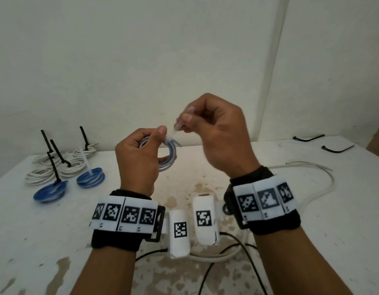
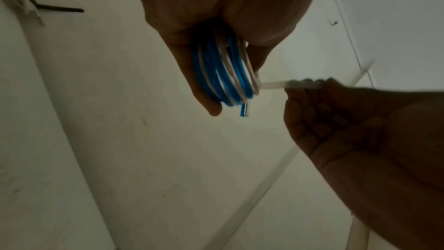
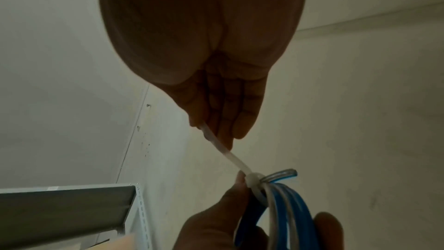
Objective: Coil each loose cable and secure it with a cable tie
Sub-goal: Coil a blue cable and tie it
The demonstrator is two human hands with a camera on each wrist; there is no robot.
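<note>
— Above the white stained counter (image 1: 205, 167), near its middle, what do we have in the left hand (image 1: 137, 154)?

— Our left grip is curled round the blue-and-white coiled cable (image 1: 168, 154), thumb pressed by the head of the translucent white plastic cable tie (image 1: 177, 128) looped round the coil. Our right hand (image 1: 218, 133) pinches the tie's tail between thumb and fingertips, at about one o'clock from the coil.

— And what lies on the counter?

— At nine o'clock from our hands lie two tied blue coils (image 1: 90, 177) and several tied white cable coils (image 1: 65, 165), black tie tails standing up. At three o'clock a loose white cable (image 1: 312, 167) snakes across the counter, with two black cable ties (image 1: 337, 148) lying beyond it at two o'clock.
</note>
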